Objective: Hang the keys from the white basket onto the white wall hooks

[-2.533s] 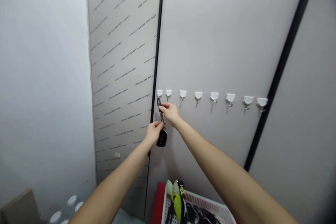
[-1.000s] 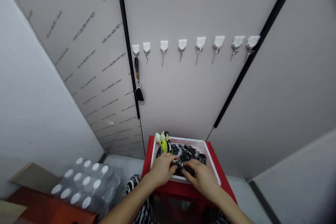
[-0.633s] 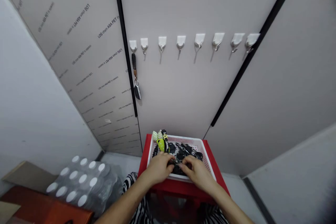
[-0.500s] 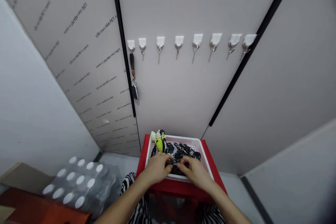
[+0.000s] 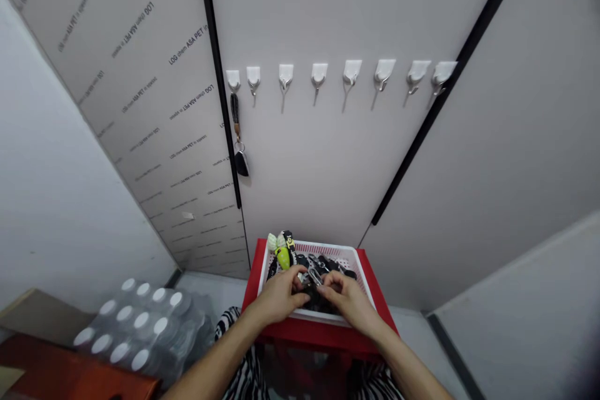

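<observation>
Both hands are over a white basket [image 5: 363, 281] of dark key fobs on a red stool [image 5: 323, 330]. My left hand [image 5: 279, 295] and my right hand [image 5: 345, 299] are closed together on a key set with a metal ring [image 5: 313, 277], just above the pile. A green and yellow charm [image 5: 282, 252] sticks up at the basket's far left corner. On the wall above, a row of several white hooks [image 5: 319, 74] runs across; a black car key on a strap [image 5: 240, 149] hangs from the leftmost hook.
A shrink-wrapped pack of white-capped bottles [image 5: 140, 325] stands on the floor to the left, beside a reddish-brown surface [image 5: 60, 372]. A black vertical strip [image 5: 220, 87] and a slanted black strip [image 5: 435, 106] divide the grey wall panels. Zebra-striped fabric [image 5: 244, 369] shows below the stool.
Both hands left the key hung on the leftmost hook and dropped to the basket. In the last second they closed on a key set and lifted its ring slightly.
</observation>
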Tool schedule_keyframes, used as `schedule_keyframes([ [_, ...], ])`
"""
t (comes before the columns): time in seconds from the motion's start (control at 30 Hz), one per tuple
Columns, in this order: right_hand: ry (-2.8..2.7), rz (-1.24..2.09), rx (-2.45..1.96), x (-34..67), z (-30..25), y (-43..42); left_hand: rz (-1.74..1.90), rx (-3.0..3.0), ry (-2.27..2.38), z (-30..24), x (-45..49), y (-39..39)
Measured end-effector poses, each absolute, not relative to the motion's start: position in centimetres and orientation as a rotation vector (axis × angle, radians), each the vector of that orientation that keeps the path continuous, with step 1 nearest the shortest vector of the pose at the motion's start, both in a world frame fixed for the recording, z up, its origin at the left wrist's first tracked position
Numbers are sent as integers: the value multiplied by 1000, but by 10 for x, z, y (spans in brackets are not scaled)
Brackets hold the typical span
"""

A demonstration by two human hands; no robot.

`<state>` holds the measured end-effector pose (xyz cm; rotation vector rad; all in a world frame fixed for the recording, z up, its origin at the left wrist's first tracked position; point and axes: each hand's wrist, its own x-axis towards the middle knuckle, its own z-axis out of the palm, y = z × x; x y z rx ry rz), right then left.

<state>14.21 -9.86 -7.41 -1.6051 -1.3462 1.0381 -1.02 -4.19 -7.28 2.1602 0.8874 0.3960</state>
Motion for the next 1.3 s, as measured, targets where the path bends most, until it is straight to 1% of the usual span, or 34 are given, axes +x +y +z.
schedule_keyframes([
  [0.17, -1168, 1179, -1549, 141, -69, -96, 284, 2215, 866, -70, -10, -42],
  [0.23, -1120, 1187, -1505, 141, -69, -95, 264, 2231, 887, -70, -10, -42],
  [0.4, -1035, 1139, -1509, 143, -71, -95, 401, 2140, 917, -72, -11, -43],
  [0.6, -1076, 1075, -1570, 144, -72, -96, 617, 1868, 918, -76, -10, -42],
  [0.73, -1143, 995, -1607, 142, -69, -96, 723, 1536, 846, -77, -6, -37],
  [0.83, -1274, 907, -1605, 137, -66, -97, 720, 1323, 794, -75, -3, -34],
  [1.0, -1526, 855, -1593, 127, -63, -98, 710, 1166, 752, -61, -2, -37],
  [1.13, -1584, 915, -1514, 125, -62, -96, 728, 1161, 737, -52, 0, -37],
  [1.23, -1467, 1013, -1458, 129, -62, -94, 777, 1172, 773, -52, 3, -32],
  [1.3, -1364, 1034, -1496, 134, -62, -94, 800, 1203, 830, -56, 4, -28],
])
